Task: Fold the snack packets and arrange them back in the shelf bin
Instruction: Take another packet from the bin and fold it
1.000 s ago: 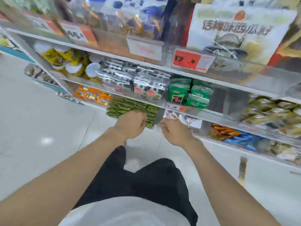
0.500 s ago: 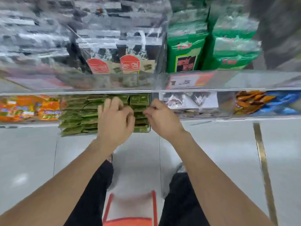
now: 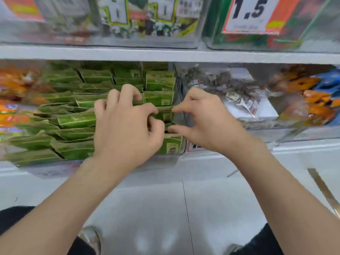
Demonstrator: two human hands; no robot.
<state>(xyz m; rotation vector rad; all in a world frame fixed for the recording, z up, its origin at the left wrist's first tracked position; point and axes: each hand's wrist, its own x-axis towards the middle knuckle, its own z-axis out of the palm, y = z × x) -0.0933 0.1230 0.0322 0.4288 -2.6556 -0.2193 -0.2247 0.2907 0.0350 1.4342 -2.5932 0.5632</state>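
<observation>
Jointly, hands (image 3: pixel 127 129) (image 3: pixel 204 124) pinch green packet (image 3: pixel 165 115).

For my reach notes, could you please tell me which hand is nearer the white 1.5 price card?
Right. The right hand sits below and left of the white 1.5 price card; the left hand is farther left again, both pinching one green snack packet.

Left hand (image 3: pixel 125 133), right hand (image 3: pixel 207 124), fingers (image 3: pixel 129 91) curled.

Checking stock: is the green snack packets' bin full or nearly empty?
Full: green snack packets crowd the clear bin in stacked rows, front to back.
</observation>
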